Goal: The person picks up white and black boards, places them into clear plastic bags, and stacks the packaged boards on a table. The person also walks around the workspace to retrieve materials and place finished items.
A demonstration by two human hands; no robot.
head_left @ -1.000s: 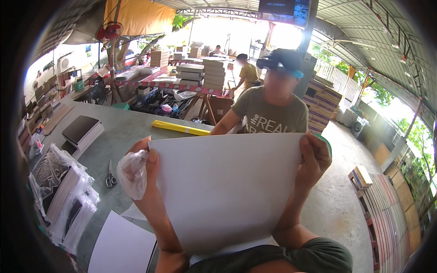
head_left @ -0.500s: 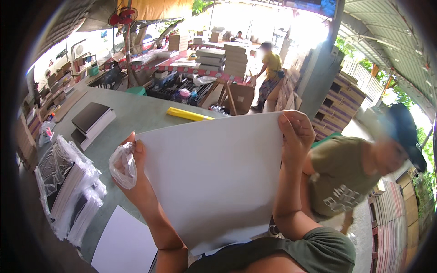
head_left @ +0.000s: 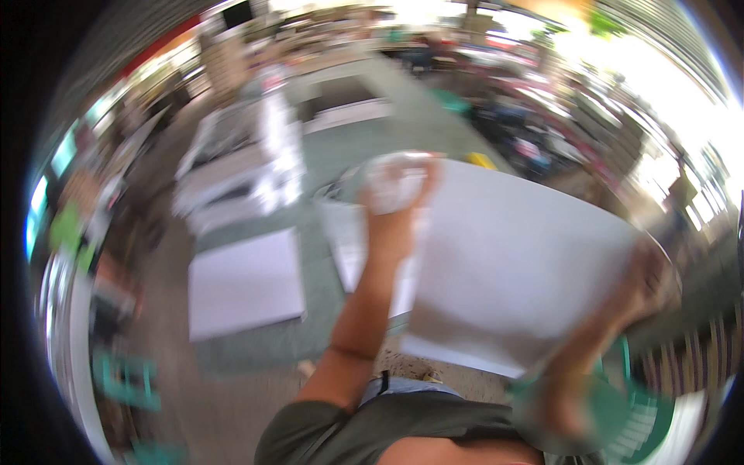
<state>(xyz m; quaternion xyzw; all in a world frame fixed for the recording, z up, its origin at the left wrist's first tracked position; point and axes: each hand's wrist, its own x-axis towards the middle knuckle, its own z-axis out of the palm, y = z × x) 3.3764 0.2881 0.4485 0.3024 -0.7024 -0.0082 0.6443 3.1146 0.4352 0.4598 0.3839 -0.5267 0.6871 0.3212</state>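
A large white sheet (head_left: 519, 256) hangs from my two hands beside the grey-green table (head_left: 418, 101). My left hand (head_left: 399, 186) grips its upper left corner, with a clear plastic bag (head_left: 394, 183) about the fingers. My right hand (head_left: 652, 279), smeared by motion, is closed at the upper right corner. Behind my left forearm, more white paper (head_left: 345, 236) lies on the table, partly hidden. A neat white paper stack (head_left: 244, 285) sits near the table's front left. Beyond it are plastic-wrapped stacks (head_left: 244, 155).
A dark-topped stack (head_left: 341, 94) lies farther along the table. Something yellow (head_left: 480, 161) shows past the sheet's top edge. Green plastic furniture stands at lower left (head_left: 128, 380) and lower right (head_left: 651, 422). Cluttered tables fill the blurred background.
My view has swung left, blurring the picture. The sheet stays between both hands and now appears farther right and tilted down to the right. The nearby co-worker has left the view.
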